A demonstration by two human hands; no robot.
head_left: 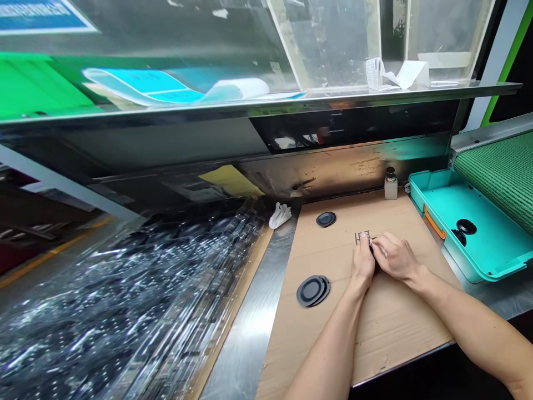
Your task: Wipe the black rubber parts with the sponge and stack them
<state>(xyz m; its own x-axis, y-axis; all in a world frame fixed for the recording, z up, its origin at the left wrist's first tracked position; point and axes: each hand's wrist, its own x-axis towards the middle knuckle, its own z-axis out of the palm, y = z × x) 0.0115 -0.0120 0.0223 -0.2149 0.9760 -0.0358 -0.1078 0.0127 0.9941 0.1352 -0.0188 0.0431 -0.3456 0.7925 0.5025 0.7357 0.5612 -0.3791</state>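
Observation:
My left hand and my right hand meet over the cardboard sheet. Closed fingers of the left hand hold a black part, mostly hidden between the two hands. The right hand is pinched against it, with a tiny whitish bit showing at the fingertips, too small to name. To the left lie overlapping black round discs. Farther back on the cardboard sits another black round piece. Printed lettering shows just beyond my fingers.
A teal tray on the right holds black round parts, beside a green conveyor belt. A small bottle stands at the back. White crumpled cloth lies near clear-wrapped black trays. A metal shelf overhangs the bench.

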